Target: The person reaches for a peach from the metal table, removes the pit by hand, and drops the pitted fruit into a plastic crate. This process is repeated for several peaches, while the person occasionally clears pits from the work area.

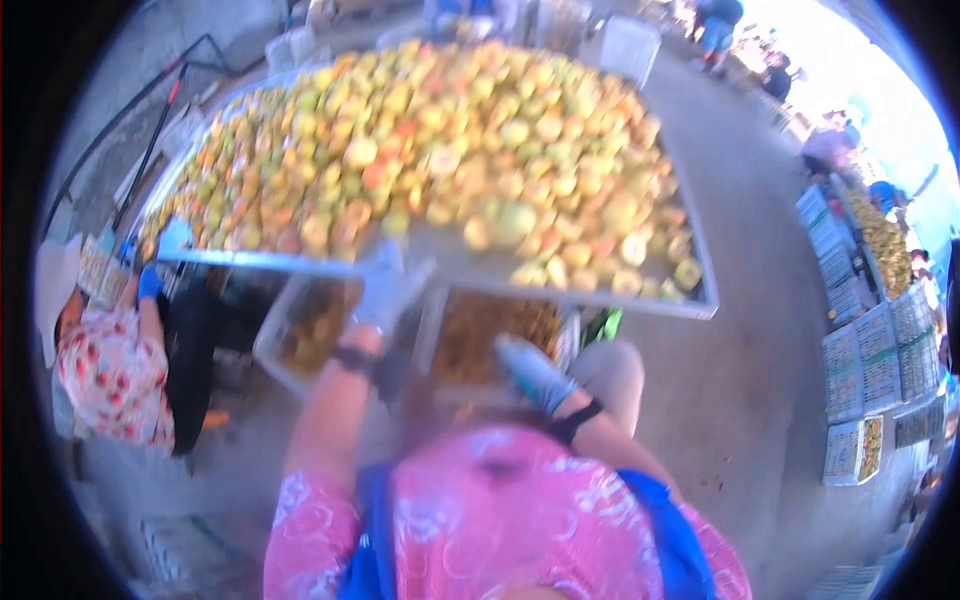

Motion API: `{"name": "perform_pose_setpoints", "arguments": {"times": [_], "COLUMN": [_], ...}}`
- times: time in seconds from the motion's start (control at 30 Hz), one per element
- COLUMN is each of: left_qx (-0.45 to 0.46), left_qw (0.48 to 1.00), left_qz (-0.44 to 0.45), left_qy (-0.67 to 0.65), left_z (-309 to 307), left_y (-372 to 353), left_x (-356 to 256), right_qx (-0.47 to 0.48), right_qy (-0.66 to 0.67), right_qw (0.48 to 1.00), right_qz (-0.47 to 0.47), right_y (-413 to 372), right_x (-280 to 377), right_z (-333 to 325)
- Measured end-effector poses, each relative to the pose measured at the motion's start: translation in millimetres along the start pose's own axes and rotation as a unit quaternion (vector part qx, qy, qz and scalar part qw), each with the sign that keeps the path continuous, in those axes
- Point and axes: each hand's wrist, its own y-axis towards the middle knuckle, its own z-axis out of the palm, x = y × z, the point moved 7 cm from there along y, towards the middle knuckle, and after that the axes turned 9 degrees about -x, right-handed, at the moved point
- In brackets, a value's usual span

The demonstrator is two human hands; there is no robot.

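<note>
A wide metal-edged tray (705,260) spreads out before me, heaped with small yellow, green and reddish fruits (440,140). My left hand (388,288), in a pale glove, is at the tray's near edge with its fingers spread. Lower and to the right, my right hand (535,372), also gloved, hangs over a crate (432,325) of brownish pieces. Motion blurs its fingers, and whether it holds anything is unclear. Another crate (275,345) with similar pieces stands below my left hand.
A co-worker in a patterned top (115,375) sits at the left. White baskets (630,50) stand behind the tray. Stacked crates (845,370) line the right side, with other people (830,145) farther back. My knee (612,375) is beside the right crate.
</note>
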Motion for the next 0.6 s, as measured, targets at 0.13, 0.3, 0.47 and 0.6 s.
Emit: {"name": "perform_pose_setpoints", "arguments": {"times": [0.13, 0.3, 0.47, 0.6], "left_qx": [0.053, 0.176, 0.160, 0.203], "left_qw": [0.996, 0.977, 0.986, 0.979], "left_qz": [-0.052, -0.116, -0.021, 0.015], "left_qy": [-0.045, -0.027, 0.034, 0.021], "left_z": [57, 86, 94, 81], "left_y": [41, 64, 60, 47], "left_x": [-48, -70, -60, -65], "right_qx": [-0.044, 0.027, 0.017, 0.026], "right_qy": [-0.137, -0.012, -0.042, -0.125], "right_qw": [0.985, 0.998, 0.996, 0.983], "right_qz": [-0.096, -0.057, -0.082, -0.131], "right_y": [15, 21, 35, 16], "right_x": [5, -12, -21, -5], "right_z": [-13, 1, 0, 5]}}
